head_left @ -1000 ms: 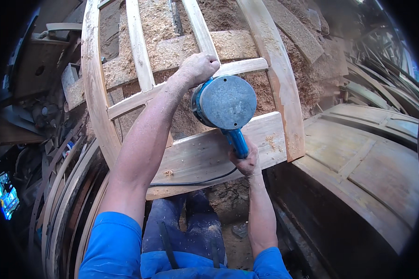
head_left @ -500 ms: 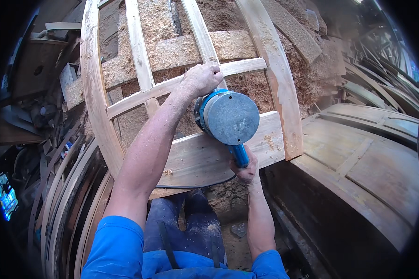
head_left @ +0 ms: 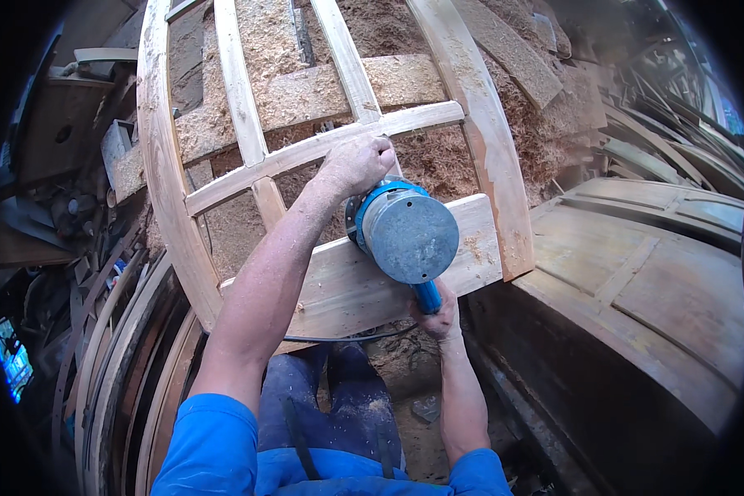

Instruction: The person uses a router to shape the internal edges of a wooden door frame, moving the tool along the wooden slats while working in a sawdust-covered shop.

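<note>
1. L hand (head_left: pixel 359 165): fingers curled in, has hold of blue power tool (head_left: pixel 407 240) at far end; exact grip pt hidden;
2. R hand (head_left: pixel 440 314): wrapped round tool's blue handle (head_left: pixel 427 296), near end;
3. tool: grey disc (head_left: pixel 417 230) face up, over wide bottom board (head_left: pixel 339 285) of slatted wooden frame (head_left: pixel 498 161), near side of crossbar (head_left: pixel 426 118);
4. cord (head_left: pixel 347 338): runs by board's near edge; shavings (head_left: pixel 426 159) lie under frame, w/ bits on board.

Plank (head_left: pixel 405 78) under wooden frame (head_left: pixel 281 159) (sawdust (head_left: pixel 302 93) atop it).
</note>
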Demonstrator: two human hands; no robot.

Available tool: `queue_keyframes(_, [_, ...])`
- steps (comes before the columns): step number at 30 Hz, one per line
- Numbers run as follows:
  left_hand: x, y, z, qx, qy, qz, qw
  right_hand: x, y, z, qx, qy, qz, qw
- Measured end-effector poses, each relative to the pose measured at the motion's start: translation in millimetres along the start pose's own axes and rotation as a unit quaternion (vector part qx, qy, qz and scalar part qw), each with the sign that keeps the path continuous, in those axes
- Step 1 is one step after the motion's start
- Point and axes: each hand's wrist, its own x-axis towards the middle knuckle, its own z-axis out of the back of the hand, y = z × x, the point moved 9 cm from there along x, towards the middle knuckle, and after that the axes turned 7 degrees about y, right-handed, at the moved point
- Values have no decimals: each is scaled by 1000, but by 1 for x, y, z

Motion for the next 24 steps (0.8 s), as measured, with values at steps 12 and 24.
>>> queue_keyframes(12, [-9, -3, -5, 18, -12, 0, 1000, -6, 12, 5, -10, -1, 24, 1000])
queue_keyframes(24, [-7, 13, 17, -19, -1, 14, 1000, 21, 12, 6, -23, 56, 36, 998])
